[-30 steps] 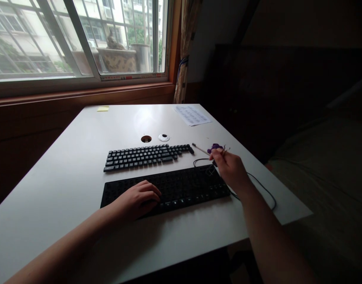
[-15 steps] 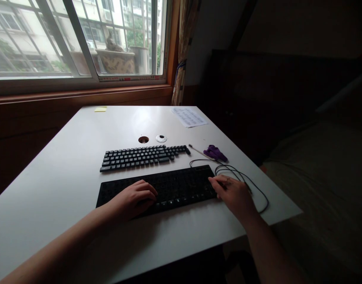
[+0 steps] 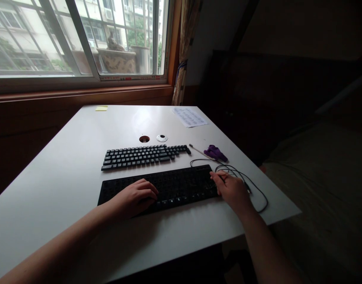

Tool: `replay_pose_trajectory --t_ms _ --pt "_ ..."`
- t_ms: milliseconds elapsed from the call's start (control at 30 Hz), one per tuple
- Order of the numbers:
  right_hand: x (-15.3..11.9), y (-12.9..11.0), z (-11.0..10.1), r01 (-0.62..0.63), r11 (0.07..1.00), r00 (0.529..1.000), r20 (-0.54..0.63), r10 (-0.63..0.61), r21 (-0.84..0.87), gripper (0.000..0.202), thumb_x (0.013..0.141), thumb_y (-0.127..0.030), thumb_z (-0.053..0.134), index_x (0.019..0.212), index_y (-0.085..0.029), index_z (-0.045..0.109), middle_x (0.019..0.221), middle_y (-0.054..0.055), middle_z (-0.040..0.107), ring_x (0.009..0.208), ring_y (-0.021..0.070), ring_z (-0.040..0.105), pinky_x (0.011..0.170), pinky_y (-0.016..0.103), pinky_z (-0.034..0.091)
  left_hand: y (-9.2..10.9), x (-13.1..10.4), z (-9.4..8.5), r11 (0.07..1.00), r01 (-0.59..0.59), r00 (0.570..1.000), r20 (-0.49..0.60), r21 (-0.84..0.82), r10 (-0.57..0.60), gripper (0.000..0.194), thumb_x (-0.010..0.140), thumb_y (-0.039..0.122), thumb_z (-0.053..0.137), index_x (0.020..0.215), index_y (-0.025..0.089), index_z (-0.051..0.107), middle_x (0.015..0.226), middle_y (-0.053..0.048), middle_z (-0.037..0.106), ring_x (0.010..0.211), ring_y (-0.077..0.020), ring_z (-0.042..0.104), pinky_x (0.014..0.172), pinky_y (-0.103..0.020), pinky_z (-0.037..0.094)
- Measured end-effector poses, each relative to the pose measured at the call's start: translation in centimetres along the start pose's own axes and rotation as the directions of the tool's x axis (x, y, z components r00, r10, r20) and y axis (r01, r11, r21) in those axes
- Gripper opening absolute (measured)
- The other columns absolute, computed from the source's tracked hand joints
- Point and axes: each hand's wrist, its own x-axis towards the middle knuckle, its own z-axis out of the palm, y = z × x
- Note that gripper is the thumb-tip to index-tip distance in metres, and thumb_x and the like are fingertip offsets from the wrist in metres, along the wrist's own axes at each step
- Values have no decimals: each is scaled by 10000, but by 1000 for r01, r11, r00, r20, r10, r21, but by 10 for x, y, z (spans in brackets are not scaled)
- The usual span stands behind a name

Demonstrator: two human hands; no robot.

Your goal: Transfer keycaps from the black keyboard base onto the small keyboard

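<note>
A black keyboard (image 3: pixel 175 183) lies near the front of the white table, with most of its surface dark and bare of keycaps. A few keycaps with pale marks show along its front edge. My left hand (image 3: pixel 141 193) rests on its left half, fingers bent over the front edge, thumb hidden. Over the right end, my right hand (image 3: pixel 228 185) is closed in a pinch, thumb and forefinger together; what they hold is too small to make out. Behind the keyboard, loose black keycaps (image 3: pixel 136 156) stand in close rows, shorter toward the right.
A black cable (image 3: pixel 262 191) loops right of the keyboard. A purple cloth (image 3: pixel 215 153) and a thin brush-like stick (image 3: pixel 197 149) lie behind it. Farther back are a round grommet cover (image 3: pixel 162 138), a hole (image 3: pixel 144 139), printed paper (image 3: pixel 190 117) and a yellow note (image 3: pixel 102 107).
My right hand has shifted slightly toward the back over the keyboard's right end, still pinched. My left hand stays on the keyboard; the view has moved a little.
</note>
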Motion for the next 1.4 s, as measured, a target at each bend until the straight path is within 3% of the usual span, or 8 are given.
replay_pose_trajectory --t_ms 100,300,500,833,1000,1100,1267,1400 --pt "-4 0 1 -41 996 998 47 37 83 391 939 -543 445 783 -235 630 419 -48 529 406 158 557 531 268 424 1 0 0 1000 5 1000 5 0 -5 161 941 208 531 993 194 683 1048 -98 668 972 -185 600 839 -306 522" --pt "-6 -7 7 13 994 987 157 -30 108 400 952 -533 425 768 -230 610 428 -49 533 406 152 563 514 260 433 3 2 -1 1000 8 1000 11 -7 -7 161 943 200 526 989 191 681 1042 -95 667 973 -183 598 840 -305 520" --pt "-2 10 6 -184 930 977 161 138 319 422 900 -591 494 804 -205 633 454 -37 562 358 133 508 418 244 401 2 1 -1 1000 5 1000 6 -7 -5 158 937 189 534 992 193 682 1047 -92 666 979 -182 596 843 -302 516" --pt "5 22 15 -294 816 956 149 254 497 457 842 -631 549 801 -182 626 420 -30 531 316 115 436 344 226 338 0 1 1 1000 -5 1000 -9 8 5 166 944 219 526 986 193 685 1045 -100 669 967 -187 598 832 -312 524" --pt "4 -6 9 -211 828 977 93 191 520 395 866 -583 565 811 -198 627 414 -50 519 325 103 448 362 207 352 1 2 0 1000 3 1000 2 -11 -3 178 941 205 524 1047 192 666 1044 -98 666 980 -189 599 853 -319 528" --pt "4 -32 16 -173 783 985 129 118 597 364 878 -556 570 823 -202 634 435 -49 536 341 100 456 365 204 349 2 1 -1 999 47 999 -2 -23 -47 226 936 185 526 1138 196 629 1078 -94 649 1010 -184 601 883 -319 527" --pt "8 -80 42 -188 604 972 233 3 775 370 904 -555 524 855 -204 629 468 -50 545 358 100 478 359 198 331 3 -3 0 987 153 983 -92 -59 -158 328 922 213 564 1249 204 549 1074 -79 629 869 -140 625 754 -266 554" --pt "9 -110 60 -226 469 950 299 -87 854 375 912 -555 506 898 -202 629 505 -46 578 380 97 500 383 197 369 2 -4 0 979 158 958 -220 -126 -183 421 883 226 624 1285 205 500 1027 -59 642 821 -126 638 770 -290 566"
